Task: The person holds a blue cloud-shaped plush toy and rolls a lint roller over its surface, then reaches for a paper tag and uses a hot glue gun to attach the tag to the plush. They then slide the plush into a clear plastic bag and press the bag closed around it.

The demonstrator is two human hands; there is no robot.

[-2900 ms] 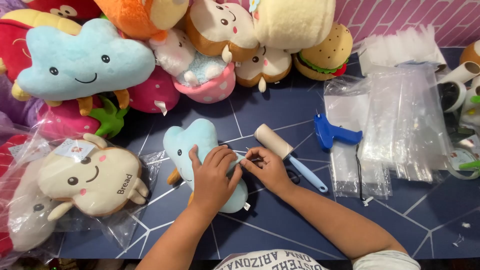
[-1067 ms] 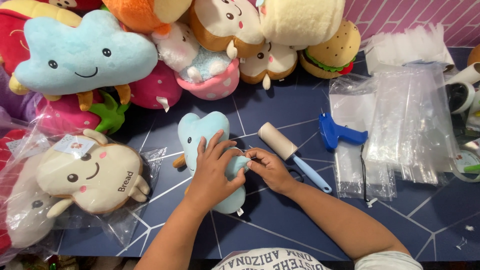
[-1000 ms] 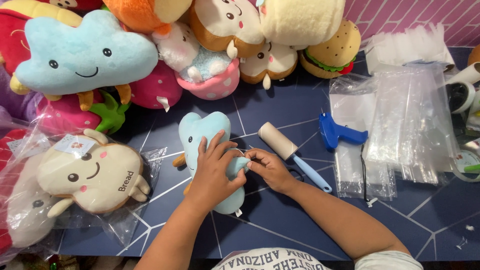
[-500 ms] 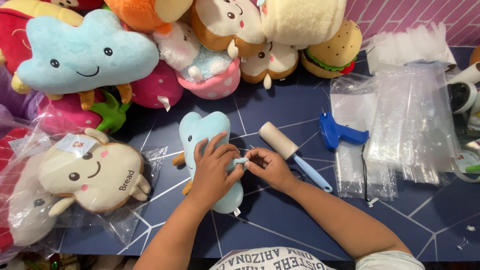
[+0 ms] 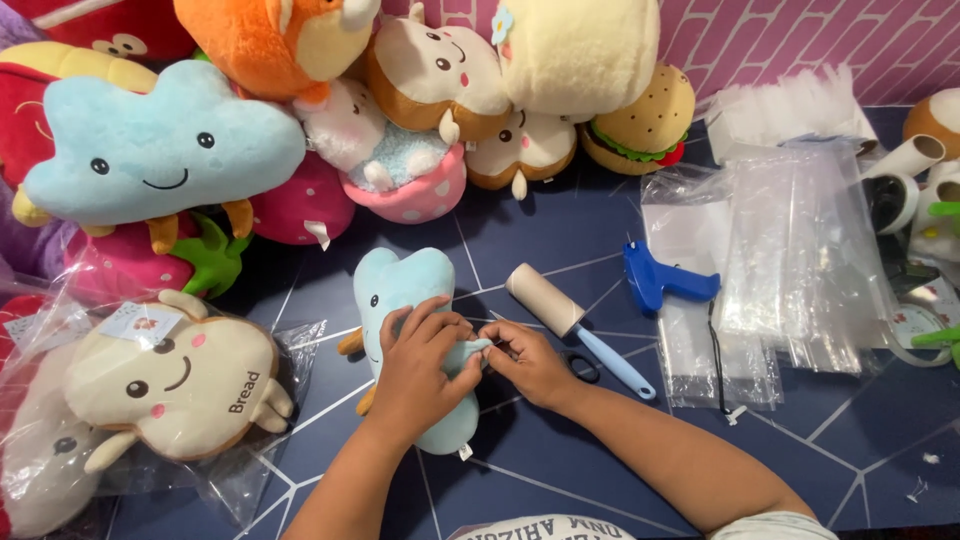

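blue plush toy [image 5: 400, 290] stays pinched by both hands [image 5: 480, 355], fingers now bunched tighter.

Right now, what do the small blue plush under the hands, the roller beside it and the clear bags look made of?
Light blue plush toy: soft fuzzy fabric, matte, dented under the left hand; the right hand pinches its side. Lint roller: pale, apparently paper roll on a smooth light blue handle, probably plastic. Clear bags: thin glossy plastic film, see-through with glare.
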